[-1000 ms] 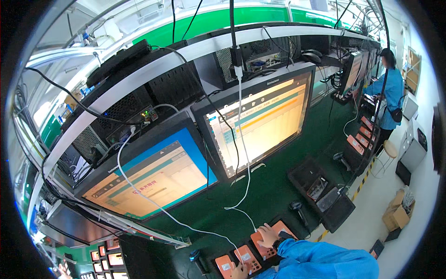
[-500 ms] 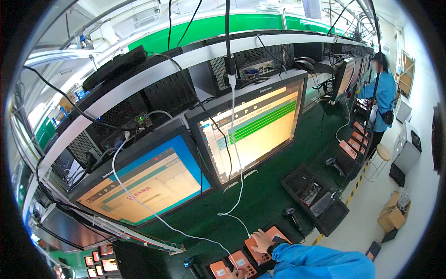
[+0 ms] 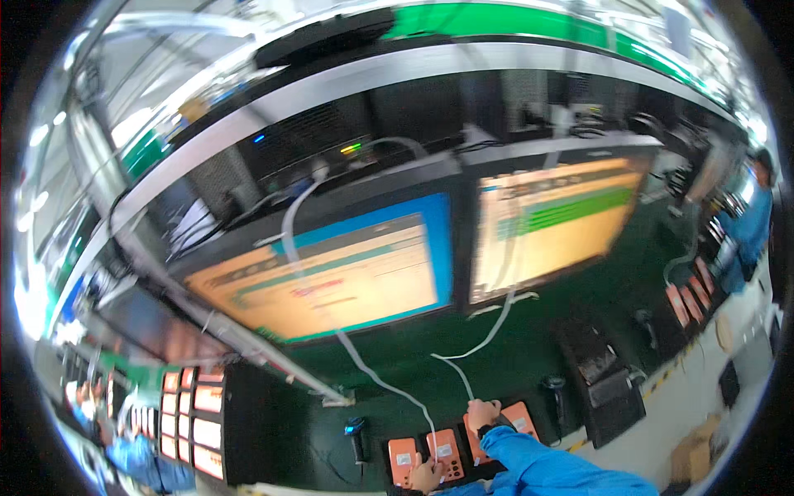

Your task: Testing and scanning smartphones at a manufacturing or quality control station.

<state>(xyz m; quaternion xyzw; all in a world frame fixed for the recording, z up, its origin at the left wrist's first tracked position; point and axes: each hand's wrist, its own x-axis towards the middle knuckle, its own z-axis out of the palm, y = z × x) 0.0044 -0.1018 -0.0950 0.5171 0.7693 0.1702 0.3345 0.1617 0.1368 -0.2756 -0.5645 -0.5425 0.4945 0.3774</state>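
Several orange phone-like devices [image 3: 403, 460] lie in a row at the near edge of the green bench, with camera circles on the backs and white labels. My left hand [image 3: 426, 477] is at the near end of the second one [image 3: 442, 445]. Its fingers are closed at the end of a white cable [image 3: 376, 379] that hangs from above. My right hand [image 3: 484, 414] is over the far end of the third device [image 3: 475, 442], fingers curled at the end of another white cable [image 3: 490, 337]. Motion blur hides both cable tips.
Two monitors [image 3: 380, 291] [image 3: 488, 273] stand behind the devices, below a shelf of computers. Handheld scanners [image 3: 356, 440] [image 3: 556, 401] flank the row. A black tray [image 3: 608, 384] is to the right. A co-worker in blue [image 3: 753, 219] stands at far right; other people [image 3: 141, 459] are at lower left.
The view has swung left, so the bench and monitors sit further right. My right hand has gone from lying spread on the orange device to curled at its far end, by the cable.
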